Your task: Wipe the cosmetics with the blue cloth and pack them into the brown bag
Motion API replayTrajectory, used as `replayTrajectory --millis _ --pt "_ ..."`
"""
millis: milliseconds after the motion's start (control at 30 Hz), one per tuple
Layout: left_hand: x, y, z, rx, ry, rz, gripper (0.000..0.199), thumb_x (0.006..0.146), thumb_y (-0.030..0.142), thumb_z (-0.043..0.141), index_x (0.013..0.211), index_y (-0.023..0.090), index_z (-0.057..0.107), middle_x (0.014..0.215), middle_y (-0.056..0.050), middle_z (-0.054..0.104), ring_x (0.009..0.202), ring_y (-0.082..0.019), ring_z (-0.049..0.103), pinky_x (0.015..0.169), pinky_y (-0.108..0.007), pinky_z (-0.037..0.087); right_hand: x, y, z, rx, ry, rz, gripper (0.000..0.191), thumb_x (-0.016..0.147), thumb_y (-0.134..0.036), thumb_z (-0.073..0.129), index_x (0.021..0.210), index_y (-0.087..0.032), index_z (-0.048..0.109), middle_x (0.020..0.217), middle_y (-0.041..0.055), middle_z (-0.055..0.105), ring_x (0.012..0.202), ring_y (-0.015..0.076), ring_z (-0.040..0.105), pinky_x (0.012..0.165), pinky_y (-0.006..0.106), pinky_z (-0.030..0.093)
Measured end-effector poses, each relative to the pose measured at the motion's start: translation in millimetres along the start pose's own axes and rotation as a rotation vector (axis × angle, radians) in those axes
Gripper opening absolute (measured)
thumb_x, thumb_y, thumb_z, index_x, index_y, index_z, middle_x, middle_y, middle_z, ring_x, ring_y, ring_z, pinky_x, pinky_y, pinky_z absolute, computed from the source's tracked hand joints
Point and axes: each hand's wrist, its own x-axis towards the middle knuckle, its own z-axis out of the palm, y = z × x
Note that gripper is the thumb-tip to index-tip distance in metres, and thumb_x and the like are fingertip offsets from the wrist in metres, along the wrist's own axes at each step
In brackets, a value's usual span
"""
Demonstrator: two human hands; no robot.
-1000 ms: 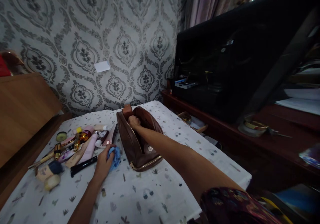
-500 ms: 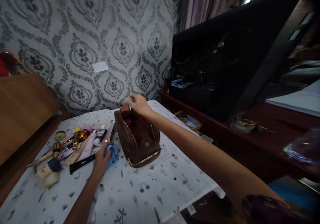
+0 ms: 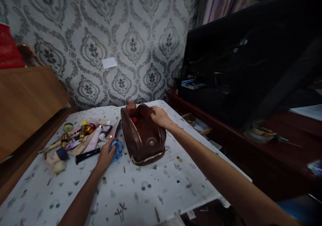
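Note:
A brown cosmetic bag (image 3: 144,152) stands unzipped on the patterned cloth, its mouth gaping and something red inside. My right hand (image 3: 161,117) is closed on the bag's right rim, fingers partly hidden behind the flap. Left of the bag, my left hand (image 3: 106,154) is closed around a crumpled blue cloth (image 3: 117,152) resting on the table. Close by that hand lie a black tube (image 3: 87,155), a pale pink tube (image 3: 93,140) and a pile of other cosmetics. A makeup brush (image 3: 59,168) with a light tip is at the pile's near left.
The table's white cloth (image 3: 136,195) carries small printed motifs. A wooden panel (image 3: 30,98) borders the left, with a red box (image 3: 10,48) on top. To the right are a large black screen (image 3: 238,68) and a dark red desk bearing a roll of tape (image 3: 261,133).
My right hand has moved from above the bag's back strap to its right rim and now grips it. My left hand stays on the blue cloth. The view has shifted slightly left.

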Motion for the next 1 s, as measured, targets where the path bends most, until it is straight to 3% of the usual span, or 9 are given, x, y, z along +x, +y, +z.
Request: replayTrajectory --millis 167,267,333,400,500,600,733,867,1000 --pt "-1 8 -0.7 -0.007 -0.014 0.021 0.034 0.081 0.029 0.043 0.103 0.017 0.066 0.09 -0.005 0.072 0.082 -0.022 0.066 0.081 -0.034 0.05 -22 -6 1 0.025 0.069 -0.064 0.043 0.089 -0.021 0.05 0.13 -0.01 0.058 0.12 0.0195 0.069 0.108 0.0312 0.065 0.094 0.044 0.049" --pt "-2 10 -0.1 -0.014 -0.003 0.018 0.032 0.08 0.023 0.045 0.102 0.017 0.067 0.091 -0.005 0.072 0.084 -0.021 0.065 0.083 -0.032 0.049 -53 -23 9 0.22 0.44 -0.352 0.033 0.091 -0.024 0.052 0.121 -0.018 0.063 0.119 0.0146 0.068 0.112 0.0278 0.062 0.099 0.044 0.049" --pt "-2 9 -0.3 -0.021 0.016 0.021 0.031 0.078 0.019 0.046 0.1 0.017 0.067 0.091 -0.004 0.072 0.087 -0.021 0.064 0.084 -0.031 0.049 -79 -39 22 0.371 0.558 -0.552 0.029 0.094 -0.02 0.05 0.119 -0.021 0.062 0.115 0.0115 0.069 0.108 0.0241 0.064 0.096 0.041 0.051" --pt "-2 9 -1.3 -0.032 0.031 0.033 0.029 0.077 0.017 0.047 0.099 0.018 0.067 0.089 -0.003 0.071 0.085 -0.02 0.063 0.082 -0.03 0.048 -103 -57 42 0.453 0.468 -0.757 0.033 0.092 -0.011 0.05 0.12 -0.024 0.062 0.112 0.0087 0.069 0.106 0.0215 0.064 0.093 0.038 0.053" --pt "-3 8 -4.0 -0.047 0.048 0.055 0.026 0.079 0.016 0.047 0.098 0.017 0.065 0.085 -0.002 0.068 0.077 -0.018 0.06 0.075 -0.027 0.047 -125 -74 84 0.525 0.158 -0.988 0.042 0.092 -0.006 0.047 0.125 -0.027 0.06 0.107 0.0063 0.071 0.098 0.0189 0.066 0.087 0.034 0.056" --pt "-3 5 -7.2 -0.044 0.073 0.067 0.025 0.079 0.014 0.045 0.097 0.017 0.064 0.084 -0.001 0.066 0.076 -0.017 0.059 0.074 -0.026 0.046 -127 -77 129 0.575 -0.019 -0.863 0.039 0.092 -0.01 0.046 0.124 -0.026 0.061 0.111 0.0085 0.07 0.102 0.0216 0.066 0.09 0.039 0.057" --pt "-1 -3 -12.3 -0.017 0.092 0.087 0.027 0.078 0.014 0.048 0.1 0.02 0.063 0.09 -0.002 0.069 0.083 -0.019 0.062 0.079 -0.028 0.047 -123 -75 177 0.611 -0.09 -0.587 0.039 0.092 -0.023 0.046 0.129 -0.02 0.057 0.122 0.0134 0.066 0.116 0.027 0.062 0.1 0.048 0.052" --pt "1 -12 -18.9 0.035 0.139 0.083 0.029 0.078 0.013 0.049 0.103 0.019 0.063 0.099 -0.006 0.071 0.092 -0.021 0.064 0.084 -0.03 0.048 -125 -86 203 0.723 -0.102 -0.459 0.046 0.094 -0.031 0.044 0.139 -0.018 0.048 0.137 0.0154 0.058 0.129 0.027 0.054 0.109 0.05 0.044" --pt "2 -17 -28.0 0.121 0.213 0.049 0.029 0.082 0.014 0.048 0.107 0.019 0.062 0.105 -0.007 0.07 0.097 -0.022 0.063 0.089 -0.033 0.048 -126 -91 214 0.806 -0.126 -0.354 0.049 0.094 -0.038 0.047 0.139 -0.019 0.045 0.133 0.0156 0.059 0.121 0.0269 0.059 0.104 0.049 0.048"
